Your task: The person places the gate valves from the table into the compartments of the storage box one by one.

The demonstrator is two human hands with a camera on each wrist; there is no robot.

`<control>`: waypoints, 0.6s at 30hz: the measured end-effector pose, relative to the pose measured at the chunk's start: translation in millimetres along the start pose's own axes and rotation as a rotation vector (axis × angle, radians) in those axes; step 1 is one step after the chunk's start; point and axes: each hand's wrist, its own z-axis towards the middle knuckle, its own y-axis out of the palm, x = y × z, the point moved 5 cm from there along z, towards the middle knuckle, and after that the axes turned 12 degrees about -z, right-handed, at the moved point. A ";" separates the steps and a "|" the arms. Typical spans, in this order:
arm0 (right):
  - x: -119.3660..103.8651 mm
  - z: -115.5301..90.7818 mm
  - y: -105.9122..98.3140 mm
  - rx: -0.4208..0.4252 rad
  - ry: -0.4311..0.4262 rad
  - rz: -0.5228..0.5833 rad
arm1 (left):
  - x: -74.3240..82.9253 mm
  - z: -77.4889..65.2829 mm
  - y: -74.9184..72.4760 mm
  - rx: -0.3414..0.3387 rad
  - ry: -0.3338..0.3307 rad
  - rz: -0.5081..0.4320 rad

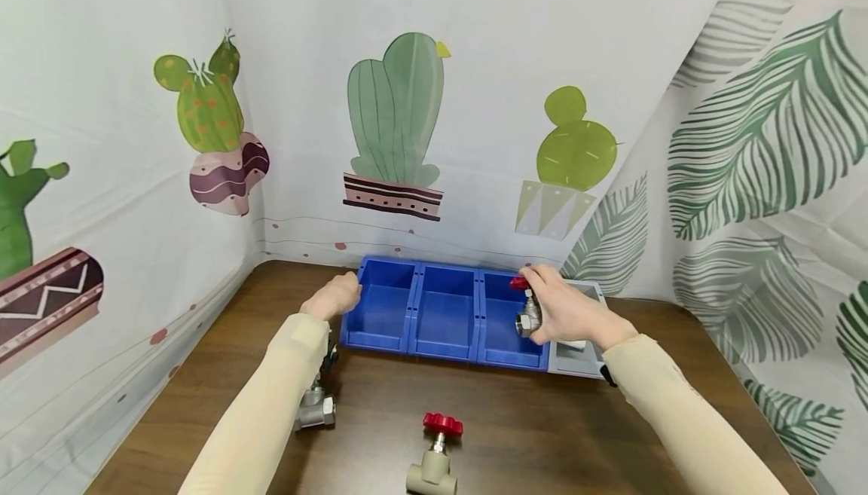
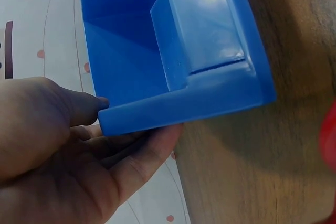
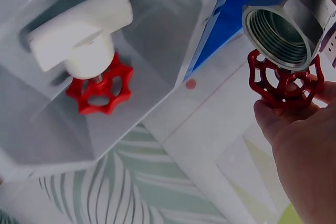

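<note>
At the left end of a row of blue bins, my left hand (image 1: 332, 297) pinches the side rim of the leftmost blue bin (image 1: 381, 313), thumb at the edge and fingers on the outer wall, as the left wrist view shows. My right hand (image 1: 573, 310) holds a metal gate valve (image 1: 529, 320) with a red handwheel (image 3: 286, 85) above the rightmost blue bin (image 1: 498, 344). In the right wrist view, the valve's threaded opening faces the camera. Beside it, a grey bin (image 3: 157, 35) contains a white plastic valve (image 3: 81, 35) with a red handwheel.
On the wooden table (image 1: 542, 435), a beige valve with a red handwheel (image 1: 434, 471) stands near the front. A metal valve (image 1: 316, 409) with a dark handwheel is partly hidden by my left forearm. Behind the bins hangs a cactus-print cloth (image 1: 475, 201).
</note>
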 end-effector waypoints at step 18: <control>-12.9 39.1 50.2 -0.308 0.060 -0.073 | -1.8 -0.1 1.3 -0.002 -0.007 -0.003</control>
